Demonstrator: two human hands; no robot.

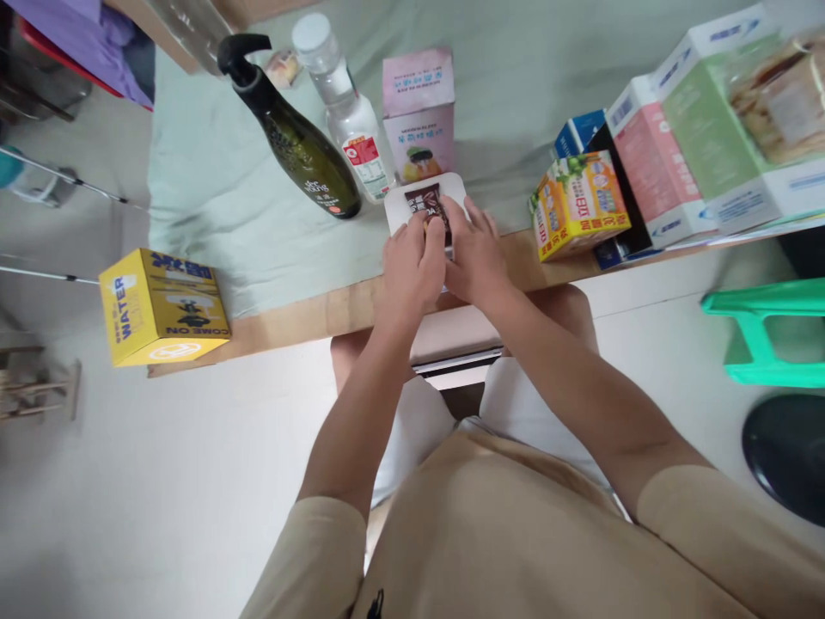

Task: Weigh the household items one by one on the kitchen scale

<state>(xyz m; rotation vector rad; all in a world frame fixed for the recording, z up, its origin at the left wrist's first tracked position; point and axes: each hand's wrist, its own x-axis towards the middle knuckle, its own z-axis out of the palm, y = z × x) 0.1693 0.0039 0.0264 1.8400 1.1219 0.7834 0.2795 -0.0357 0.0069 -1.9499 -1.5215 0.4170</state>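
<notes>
Pale green cloth (503,112) covers the desk (302,315), wood bare at the near edge; brown packet (423,199) there on a rounded white piece (455,184); left hand (416,262) and right hand (477,256) close together over it, fingers bent, grip indeterminable; pale floor (258,447); green stool (773,327) at right.
</notes>
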